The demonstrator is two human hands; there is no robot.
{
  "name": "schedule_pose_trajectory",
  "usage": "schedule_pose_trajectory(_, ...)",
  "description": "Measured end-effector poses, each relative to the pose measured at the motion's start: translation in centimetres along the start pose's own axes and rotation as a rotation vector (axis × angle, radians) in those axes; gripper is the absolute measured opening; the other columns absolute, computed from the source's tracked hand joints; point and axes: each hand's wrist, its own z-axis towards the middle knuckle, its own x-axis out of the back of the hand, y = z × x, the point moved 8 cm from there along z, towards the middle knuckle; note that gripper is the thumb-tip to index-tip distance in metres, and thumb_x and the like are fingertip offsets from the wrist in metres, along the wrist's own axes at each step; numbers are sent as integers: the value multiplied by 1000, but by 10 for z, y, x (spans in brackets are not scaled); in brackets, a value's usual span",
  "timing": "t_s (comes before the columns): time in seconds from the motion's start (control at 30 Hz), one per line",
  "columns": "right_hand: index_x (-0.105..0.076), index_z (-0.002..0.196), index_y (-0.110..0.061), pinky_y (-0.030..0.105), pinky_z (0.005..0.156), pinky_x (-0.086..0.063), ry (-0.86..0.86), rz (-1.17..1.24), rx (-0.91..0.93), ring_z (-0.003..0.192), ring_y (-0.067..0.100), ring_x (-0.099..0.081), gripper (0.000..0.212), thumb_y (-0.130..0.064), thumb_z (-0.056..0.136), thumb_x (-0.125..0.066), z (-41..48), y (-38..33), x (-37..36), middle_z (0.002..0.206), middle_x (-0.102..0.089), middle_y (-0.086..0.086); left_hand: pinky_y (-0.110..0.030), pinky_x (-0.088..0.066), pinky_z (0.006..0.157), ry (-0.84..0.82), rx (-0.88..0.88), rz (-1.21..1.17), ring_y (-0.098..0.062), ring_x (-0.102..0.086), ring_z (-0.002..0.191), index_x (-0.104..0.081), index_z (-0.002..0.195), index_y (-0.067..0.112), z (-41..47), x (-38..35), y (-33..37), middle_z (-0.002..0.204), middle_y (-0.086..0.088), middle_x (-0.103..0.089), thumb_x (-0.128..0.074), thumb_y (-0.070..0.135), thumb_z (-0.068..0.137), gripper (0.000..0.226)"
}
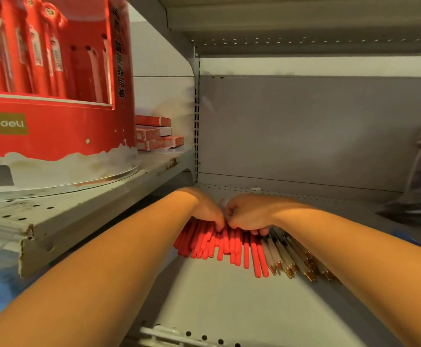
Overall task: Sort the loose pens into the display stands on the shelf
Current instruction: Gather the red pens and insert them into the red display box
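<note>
Reaching into the lower shelf (229,309), both hands meet side by side on the far ends of the pens.

- Left hand (208,212): fingers bent down onto the red pens (219,244). Cannot tell whether it is closed round any.
- Right hand (249,216): fingers curled under, apparently gripping a bunch of red pens where they meet the white pens (284,256).
- Location: the pens lie loose on the lower shelf, below and to the right of the red Deli display stand (54,121), well apart from it.
- Stand: sits on the upper shelf (104,204). It carries red pens upright in its holes, and a few holes on its right side look empty. Small red boxes (154,136) are stacked just behind it.
- Progress (judgement): early to middle. Stand is part-filled and most of the heap is unsorted. White pens have no stand in view.
- Orientation: long axes run roughly front to back and fan outward. Red pens show blunt ends at the front. Gold tips of the white pens point forward and right, away from the stand.
</note>
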Motion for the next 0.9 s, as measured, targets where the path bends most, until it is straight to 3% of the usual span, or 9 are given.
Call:
schedule_pose_trajectory(0.07,-63,93,-19,22,43,-41,7,20,2,49,16,-47,12,-21,92,-51,0,1,0,63,-54,4,-21,-46,58,5,8,-6,-14,-59,68,-58,82,22,1,2,0,82,-1,-62,-60,40,91,20)
schedule_pose_trajectory(0.17,-66,100,-10,23,44,-41,19,40,10,47,17,-46,19,-19,92,-52,1,2,-1,62,-54,6,-13,-45,42,18,33,-28,-12,-59,50,-58,78,18,2,4,-3,59,0,-64,-63,39,90,25)
schedule_pose_trajectory(0.3,-61,82,-16,21,41,-41,91,73,37,47,17,-49,14,-17,92,-52,1,2,4,61,-56,6,-14,-45,41,18,78,-43,-16,-58,41,-56,76,14,-3,5,-2,42,-2,-59,-63,36,88,25)
schedule_pose_trajectory(0.4,-66,86,-16,27,57,-50,214,96,85,70,17,-62,15,-23,92,-54,-1,3,11,79,-66,6,-17,-44,33,-10,60,25,-12,-53,27,-56,77,14,-7,5,5,35,1,-55,-61,34,88,23)
schedule_pose_trajectory(0.53,-73,108,-21,29,82,-49,292,146,155,100,18,-62,25,-20,90,-55,-6,0,17,111,-69,2,-18,-44,32,-25,86,7,-13,-54,28,-57,77,13,-8,3,3,37,0,-57,-63,35,87,25)
schedule_pose_trajectory(0.6,-72,115,-24,29,91,-50,260,158,195,105,17,-62,31,-20,91,-53,-7,-5,14,117,-69,-1,-17,-43,32,-36,86,-4,-13,-54,28,-58,77,13,-9,1,3,37,0,-58,-63,36,88,26)
schedule_pose_trajectory(0.73,-75,109,-21,25,74,-52,190,81,183,88,15,-63,26,-24,93,-54,-7,-4,3,97,-71,0,-14,-40,30,-44,60,-3,-11,-56,29,-59,79,16,-4,-2,6,40,2,-60,-62,35,90,22)
schedule_pose_trajectory(0.8,-75,108,-19,26,74,-51,187,78,173,88,16,-62,26,-23,93,-54,-7,-2,2,96,-70,1,-12,-42,34,-44,48,-11,-10,-60,36,-60,81,19,-1,-4,7,46,4,-64,-61,34,89,18)
schedule_pose_trajectory(0.9,-76,104,-18,27,75,-51,195,83,170,89,18,-63,26,-20,92,-53,-7,0,3,97,-70,4,-14,-47,49,13,13,-2,-17,-65,60,-64,86,16,6,-4,10,75,-3,-71,-59,29,86,14)
